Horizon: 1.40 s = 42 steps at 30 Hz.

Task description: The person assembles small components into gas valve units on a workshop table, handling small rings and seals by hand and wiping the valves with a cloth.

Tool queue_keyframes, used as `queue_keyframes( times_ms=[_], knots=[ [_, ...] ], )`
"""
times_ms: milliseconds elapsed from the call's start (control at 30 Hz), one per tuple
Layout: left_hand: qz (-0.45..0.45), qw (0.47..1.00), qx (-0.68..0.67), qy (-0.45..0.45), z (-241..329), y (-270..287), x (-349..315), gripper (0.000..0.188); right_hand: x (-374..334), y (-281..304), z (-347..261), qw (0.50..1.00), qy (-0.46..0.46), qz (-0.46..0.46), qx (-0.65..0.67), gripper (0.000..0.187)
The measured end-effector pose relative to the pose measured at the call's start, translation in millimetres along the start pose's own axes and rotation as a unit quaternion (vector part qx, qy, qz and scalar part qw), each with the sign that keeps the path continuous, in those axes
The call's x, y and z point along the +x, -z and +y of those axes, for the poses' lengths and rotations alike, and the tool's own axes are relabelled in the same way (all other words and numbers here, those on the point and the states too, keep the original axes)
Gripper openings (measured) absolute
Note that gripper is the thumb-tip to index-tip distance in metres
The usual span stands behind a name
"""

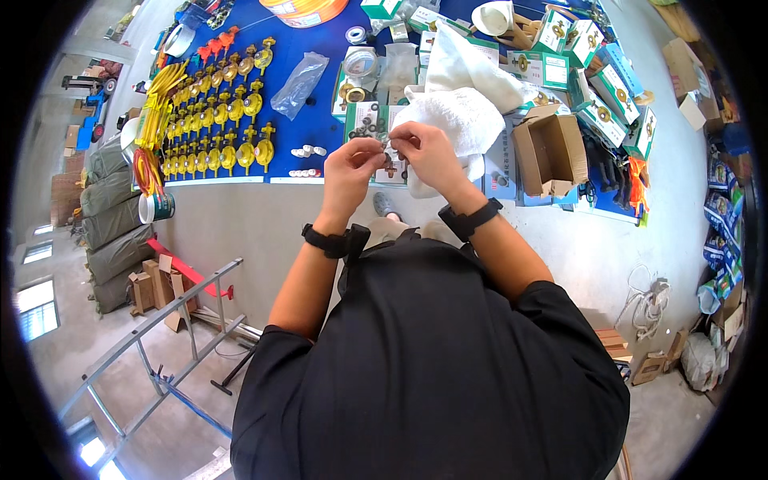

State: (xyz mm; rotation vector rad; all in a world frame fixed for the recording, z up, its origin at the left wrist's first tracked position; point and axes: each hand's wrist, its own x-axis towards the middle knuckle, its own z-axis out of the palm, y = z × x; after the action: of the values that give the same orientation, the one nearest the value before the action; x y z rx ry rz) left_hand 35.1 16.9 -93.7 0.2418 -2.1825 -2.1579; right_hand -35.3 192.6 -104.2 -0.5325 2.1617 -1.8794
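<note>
My left hand [349,172] and my right hand [428,157] meet at the near edge of the blue table. The fingertips of both are pinched close together. Whatever lies between them is too small to make out. Just beyond the left fingers, small dark rings [366,128] lie on a green-and-white box. A crumpled white cloth [464,120] spreads beside my right hand. Small white rolls [308,150] rest to the left of my left hand. Farther left stand rows of yellow gas regulators [220,112].
Yellow hoses [160,92] lie at the table's left end. A clear plastic bag [299,85] is beyond the white rolls. On the right are an open cardboard box [550,152] and several green-and-white boxes [546,70]. A metal ladder [152,336] leans on the floor at left.
</note>
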Motion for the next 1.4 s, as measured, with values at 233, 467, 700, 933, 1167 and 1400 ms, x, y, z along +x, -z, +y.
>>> queue_keyframes(
  times_ms=[233, 467, 700, 933, 1167, 1400],
  knots=[
    [0.009, 0.999, -0.037, 0.039, -4, -8, -5, 0.017, -14, -7, 10, 0.995, -0.014, 0.103, 0.004, 0.012],
    [0.057, 0.997, 0.014, 0.051, -47, 16, 17, 0.015, -12, -21, 31, 0.987, -0.057, 0.141, 0.052, 0.011],
    [0.043, 0.996, -0.002, 0.08, -49, 30, 33, 0.015, 1, -24, 46, 0.979, -0.097, 0.169, 0.064, 0.013],
    [-0.015, 0.991, -0.079, 0.104, -18, 65, 53, 0.015, 25, -63, -4, 0.992, -0.033, 0.121, -0.024, 0.013],
    [-0.038, 0.983, -0.16, 0.082, 9, 120, 72, 0.013, 54, -110, -48, 0.982, 0.046, 0.121, -0.138, 0.011],
    [-0.084, 0.988, -0.126, 0.009, -1, 164, 94, 0.012, 75, -158, -62, 0.98, -0.036, 0.156, -0.118, 0.009]
  ],
)
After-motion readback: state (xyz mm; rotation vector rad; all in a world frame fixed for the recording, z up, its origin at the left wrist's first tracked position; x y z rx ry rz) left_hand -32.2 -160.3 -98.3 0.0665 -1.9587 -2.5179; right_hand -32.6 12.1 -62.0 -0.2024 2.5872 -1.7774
